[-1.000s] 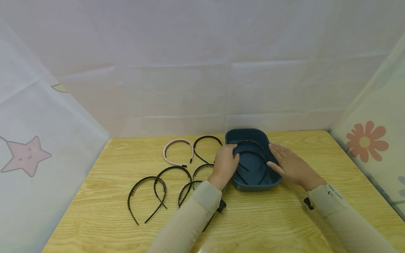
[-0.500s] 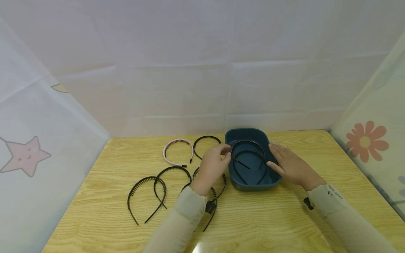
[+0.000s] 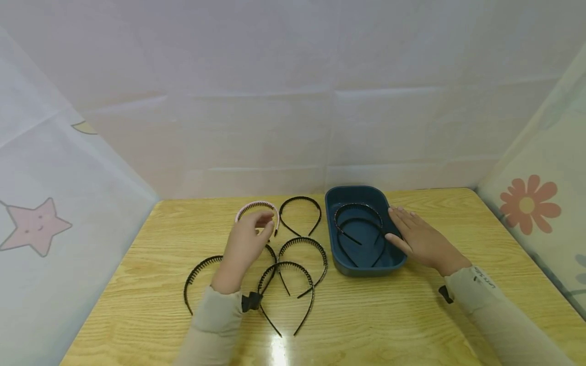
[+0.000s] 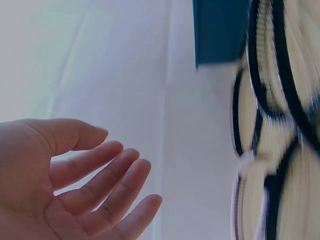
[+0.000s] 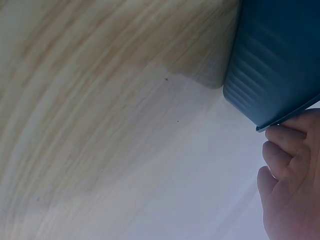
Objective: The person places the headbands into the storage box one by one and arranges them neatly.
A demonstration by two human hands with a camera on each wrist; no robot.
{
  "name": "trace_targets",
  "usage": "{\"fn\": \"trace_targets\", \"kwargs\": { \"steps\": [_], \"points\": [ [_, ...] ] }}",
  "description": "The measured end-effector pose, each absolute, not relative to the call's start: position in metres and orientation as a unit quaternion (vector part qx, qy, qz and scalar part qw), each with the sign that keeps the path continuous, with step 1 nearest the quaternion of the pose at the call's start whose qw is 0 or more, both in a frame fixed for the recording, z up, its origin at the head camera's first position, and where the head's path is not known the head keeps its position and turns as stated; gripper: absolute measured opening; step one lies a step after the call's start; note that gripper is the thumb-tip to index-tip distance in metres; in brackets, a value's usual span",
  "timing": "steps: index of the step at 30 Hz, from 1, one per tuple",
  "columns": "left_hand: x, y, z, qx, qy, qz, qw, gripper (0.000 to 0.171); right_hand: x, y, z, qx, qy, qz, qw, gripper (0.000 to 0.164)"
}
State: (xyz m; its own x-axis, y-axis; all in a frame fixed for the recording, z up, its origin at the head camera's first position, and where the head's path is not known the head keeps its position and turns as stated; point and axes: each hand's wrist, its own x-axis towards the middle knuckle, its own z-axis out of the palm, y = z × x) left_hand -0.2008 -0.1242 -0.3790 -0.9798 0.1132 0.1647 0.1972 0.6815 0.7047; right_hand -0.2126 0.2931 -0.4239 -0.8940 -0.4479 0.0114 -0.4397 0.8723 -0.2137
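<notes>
My left hand (image 3: 244, 246) hovers over the left group of headbands, its fingers loosely bent around nothing. In the left wrist view, that hand (image 4: 95, 185) shows thumb and fingers apart. Beneath or just behind it lies a pink headband (image 3: 256, 204), partly covered. My right hand (image 3: 423, 240) rests straight-fingered against the right rim of a dark blue plastic bin (image 3: 366, 271). In the right wrist view, its fingers (image 5: 278, 160) touch the bin's rim (image 5: 280, 121). Inside the bin lie a speckled headband (image 3: 359, 205) and a plain black headband (image 3: 384, 244), overlapping.
Several black headbands lie left of the bin: one at the back (image 3: 300, 198), a toothed headband (image 3: 302, 239) in the middle, an overlapping front headband (image 3: 286, 263), and a left headband (image 3: 201, 265) partly hidden by the arm. A pale cloth wall (image 3: 256, 127) stands behind the wooden table (image 3: 366, 320).
My left hand has let go of the speckled headband in the bin and moved left, out over the headbands on the table. The right hand has stayed at the bin's rim.
</notes>
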Motion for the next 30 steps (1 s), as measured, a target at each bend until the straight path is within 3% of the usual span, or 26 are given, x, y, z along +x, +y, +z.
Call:
{"fn": "trace_targets", "kwargs": {
  "steps": [15, 21, 30],
  "points": [
    [-0.193, -0.224, -0.394, -0.073, -0.960, -0.271, -0.007, 0.037, -0.215, 0.295, -0.428, -0.232, 0.967, -0.099, 0.019, 0.076],
    [-0.193, -0.249, -0.407, -0.067, -0.970, -0.230, -0.028, 0.029, -0.214, 0.295, -0.428, -0.231, 0.968, -0.100, 0.018, 0.075],
    [-0.188, -0.273, -0.415, -0.015, -0.964, -0.253, -0.086, 0.033, -0.215, 0.295, -0.428, -0.228, 0.969, -0.093, 0.017, 0.075]
  ]
}}
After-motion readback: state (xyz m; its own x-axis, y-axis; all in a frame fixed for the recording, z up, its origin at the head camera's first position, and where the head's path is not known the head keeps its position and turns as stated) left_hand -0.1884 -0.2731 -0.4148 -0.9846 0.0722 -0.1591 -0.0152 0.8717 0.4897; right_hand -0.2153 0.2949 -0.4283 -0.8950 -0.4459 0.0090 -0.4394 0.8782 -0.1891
